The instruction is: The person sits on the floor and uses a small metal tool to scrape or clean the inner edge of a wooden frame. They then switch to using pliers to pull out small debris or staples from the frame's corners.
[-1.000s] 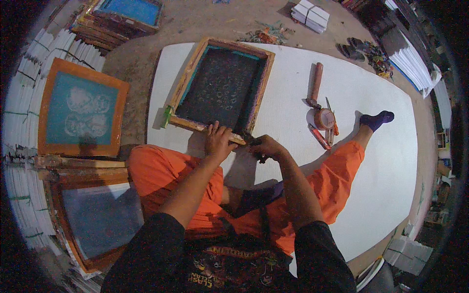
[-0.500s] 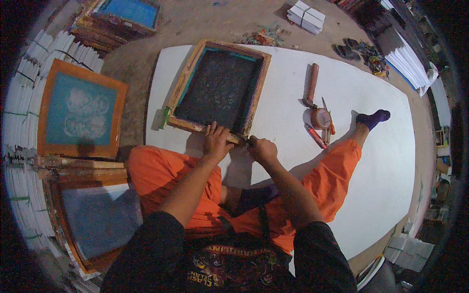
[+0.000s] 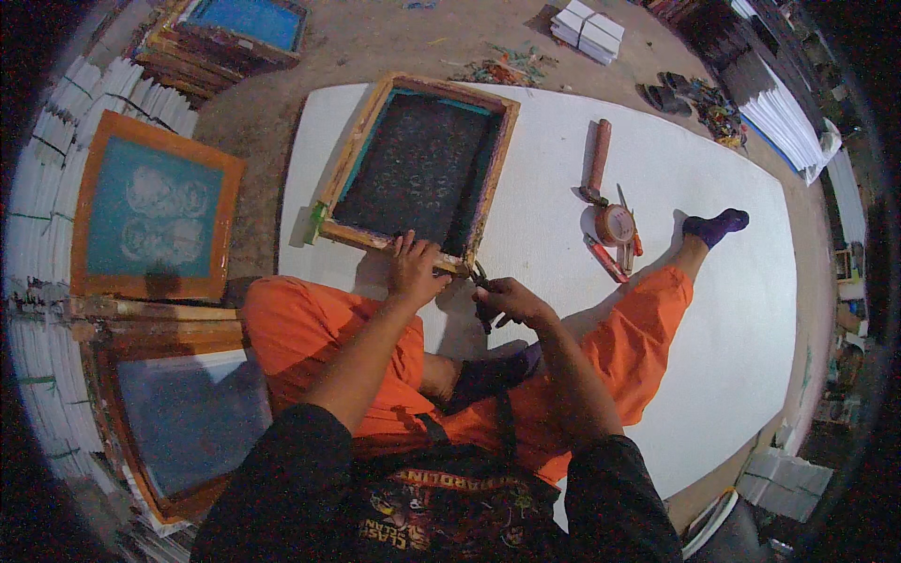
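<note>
A wooden screen-printing frame [image 3: 422,169] with dark mesh lies tilted across the white board in front of me. My left hand [image 3: 415,272] grips its near rail, fingers laid over the wood. At the near right corner, my right hand [image 3: 514,302] holds a dark pair of pliers [image 3: 482,281], its handles spread and its jaws at the wood. I cannot make out what, if anything, the jaws grip. A green piece [image 3: 317,223] sits on the frame's near left corner.
On the white board [image 3: 713,347] to the right lie a brown cylindrical handle [image 3: 599,155], a tape roll [image 3: 616,226] and a red cutter [image 3: 607,260]. My outstretched leg [image 3: 648,310] crosses it. Left stand a teal-mesh frame [image 3: 160,206], another frame [image 3: 197,422] and paper stacks [image 3: 56,159].
My right hand has shifted slightly right and its fingers have loosened, so the pliers' handles now show spread apart. The left hand stays on the rail.
</note>
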The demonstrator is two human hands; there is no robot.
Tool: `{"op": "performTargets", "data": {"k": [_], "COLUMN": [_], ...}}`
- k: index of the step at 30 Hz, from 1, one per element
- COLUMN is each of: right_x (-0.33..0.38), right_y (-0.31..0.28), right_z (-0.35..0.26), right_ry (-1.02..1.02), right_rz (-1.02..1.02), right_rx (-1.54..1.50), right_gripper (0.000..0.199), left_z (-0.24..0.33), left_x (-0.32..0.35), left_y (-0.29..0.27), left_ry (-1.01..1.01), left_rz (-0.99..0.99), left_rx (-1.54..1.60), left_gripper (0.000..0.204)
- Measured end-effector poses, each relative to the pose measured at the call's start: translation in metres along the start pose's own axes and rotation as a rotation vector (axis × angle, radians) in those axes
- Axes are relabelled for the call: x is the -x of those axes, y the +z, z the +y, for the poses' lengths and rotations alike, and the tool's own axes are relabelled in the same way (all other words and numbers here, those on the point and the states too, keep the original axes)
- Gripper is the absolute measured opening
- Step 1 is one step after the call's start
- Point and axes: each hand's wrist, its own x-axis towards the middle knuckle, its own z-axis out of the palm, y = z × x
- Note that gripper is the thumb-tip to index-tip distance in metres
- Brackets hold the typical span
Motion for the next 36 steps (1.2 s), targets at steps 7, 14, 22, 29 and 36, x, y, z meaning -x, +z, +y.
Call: {"op": "performTargets", "data": {"k": [7,14,22,29,36], "right_x": [-0.032,-0.040,-0.041,-0.040,-0.012], "right_y": [-0.014,-0.020,-0.003,0.016,0.017], "right_z": [-0.018,-0.031,-0.031,0.002,0.011], "right_ry": [0.076,0.143,0.086,-0.249,-0.142], "right_rz": [-0.027,-0.080,0.125,0.517,0.543], "right_rx": [0.025,0.130,0.291,0.774,0.669], "right_gripper": [0.055,0.043,0.027,0.031,0.034], "left_z": [0.001,0.001,0.001,0.004,0.000], "left_x": [-0.001,0.002,0.000,-0.001,0.001], "left_y": [-0.005,-0.006,-0.002,-0.004,-0.005], "left_ry": [-0.007,0.000,-0.014,-0.013,0.008], "left_rz": [-0.025,-0.009,-0.015,-0.018,-0.021], "left_rx": [0.015,0.019,0.014,0.007,0.009], "left_gripper": [0.061,0.060,0.063,0.063,0.065]}}
